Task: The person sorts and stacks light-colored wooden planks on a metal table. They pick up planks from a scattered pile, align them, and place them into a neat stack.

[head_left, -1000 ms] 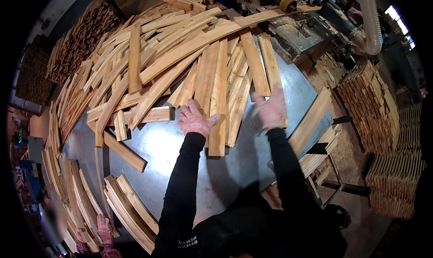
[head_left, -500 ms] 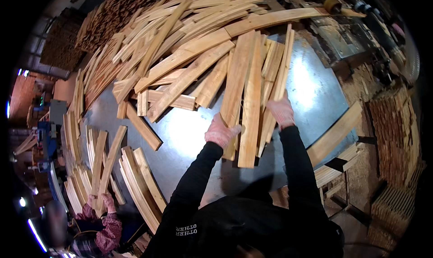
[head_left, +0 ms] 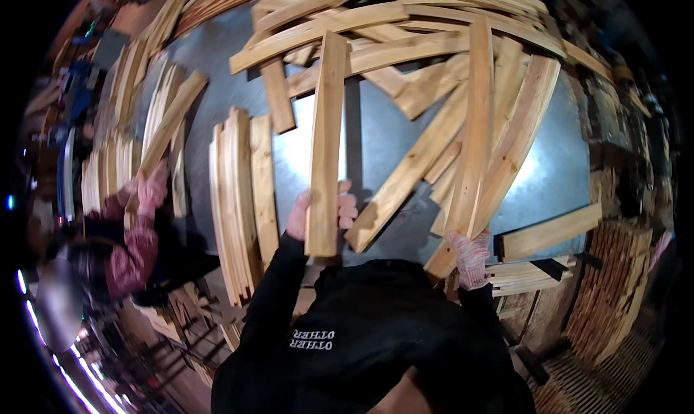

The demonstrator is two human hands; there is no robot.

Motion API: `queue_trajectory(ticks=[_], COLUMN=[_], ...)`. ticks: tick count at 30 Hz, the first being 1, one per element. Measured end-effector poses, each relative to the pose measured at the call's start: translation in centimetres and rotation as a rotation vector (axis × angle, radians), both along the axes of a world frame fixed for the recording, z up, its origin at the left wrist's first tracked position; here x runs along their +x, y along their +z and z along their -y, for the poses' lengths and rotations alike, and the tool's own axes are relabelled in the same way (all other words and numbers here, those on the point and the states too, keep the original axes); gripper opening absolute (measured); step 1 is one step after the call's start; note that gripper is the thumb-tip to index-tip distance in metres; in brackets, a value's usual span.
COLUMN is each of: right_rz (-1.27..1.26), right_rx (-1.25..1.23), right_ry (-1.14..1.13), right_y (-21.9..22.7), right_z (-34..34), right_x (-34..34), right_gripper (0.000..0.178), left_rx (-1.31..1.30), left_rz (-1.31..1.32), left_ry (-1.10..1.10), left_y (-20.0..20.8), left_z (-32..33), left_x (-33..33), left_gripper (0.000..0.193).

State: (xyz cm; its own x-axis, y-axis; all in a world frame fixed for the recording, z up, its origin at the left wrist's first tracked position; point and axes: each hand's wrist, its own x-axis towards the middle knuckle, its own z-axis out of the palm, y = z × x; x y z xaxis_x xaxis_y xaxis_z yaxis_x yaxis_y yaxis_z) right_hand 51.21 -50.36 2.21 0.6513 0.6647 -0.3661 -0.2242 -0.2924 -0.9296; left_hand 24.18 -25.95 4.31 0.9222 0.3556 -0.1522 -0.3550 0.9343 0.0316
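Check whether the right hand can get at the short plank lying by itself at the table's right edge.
Probably yes: the right hand grips slats just left of that short plank, nothing lies between them, but it must first let go.

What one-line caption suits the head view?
Gloved left hand grips one plank; right hand holds another.

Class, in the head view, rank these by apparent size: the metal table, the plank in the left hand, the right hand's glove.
1. metal table
2. plank gripped by the left hand
3. glove on the right hand
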Motion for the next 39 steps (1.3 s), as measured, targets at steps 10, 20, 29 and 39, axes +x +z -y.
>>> queue_trajectory(ticks=[10, 20, 29, 39], right_rz=[0.386, 1.07, 0.953, 0.137], right_rx=[-0.229, -0.302, -0.658, 0.085], right_ry=[0.624, 0.655, -0.065, 0.039], right_y=[5.5, 2.9, -2.8, 3.9], right_z=[-10.8, -19.8, -12.3, -11.1], right_x=[-12.0, -11.0, 3.5, -6.9], right_gripper=[0.095, 0.081, 0.118, 0.085], left_rx=[0.231, 0.34, 0.229, 0.646], left_rz=[-0.522, -0.594, -0.42, -1.045], left_ry=[0.187, 0.302, 0.161, 0.035], left_y=[-4.8, -2.5, -4.0, -4.2], left_z=[-0.1, 2.3, 0.5, 0.6], left_x=[1.4, 1.7, 1.2, -3.6], left_gripper=[0.055, 0.047, 0.06, 0.055])
